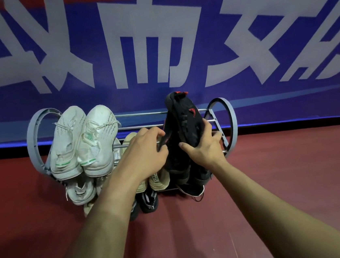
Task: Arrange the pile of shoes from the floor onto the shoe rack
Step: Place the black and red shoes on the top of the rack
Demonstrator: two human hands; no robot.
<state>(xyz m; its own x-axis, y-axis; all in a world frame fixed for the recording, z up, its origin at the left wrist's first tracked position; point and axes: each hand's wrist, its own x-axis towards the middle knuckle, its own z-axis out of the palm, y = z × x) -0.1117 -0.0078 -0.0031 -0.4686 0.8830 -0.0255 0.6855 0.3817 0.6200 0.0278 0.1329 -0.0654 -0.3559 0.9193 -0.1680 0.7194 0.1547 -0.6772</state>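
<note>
A: From the head view, where is there room?

B: The rack (225, 120) stands against a blue banner (155, 45) on a red floor (297, 178). Its top rails lie bare between the white pair (81, 143) on the left and the black shoe (185, 120) near the right end hoop. The floor to either side of the rack is open.

A: Materials?

B: Grey rounded end hoops, thin shiny metal rails. The white shoes are perforated fabric with laces and ribbed soles; the black one is matte knit with red marks.

A: Which way does the black shoe run?

B: Its long axis goes from the person toward the banner, far end raised, near end low, lying on the top tier at the right end.

A: The hands?

B: The right hand (206, 146) wraps the shoe's near part, fingers curled over its right side, thumb across the front. The left hand (146, 150) pinches something dark at the shoe's left edge.

A: Below?

B: Beige slippers (159, 179), more white and dark shoes crowd the lower tiers, some partly hidden by the arms.
</note>
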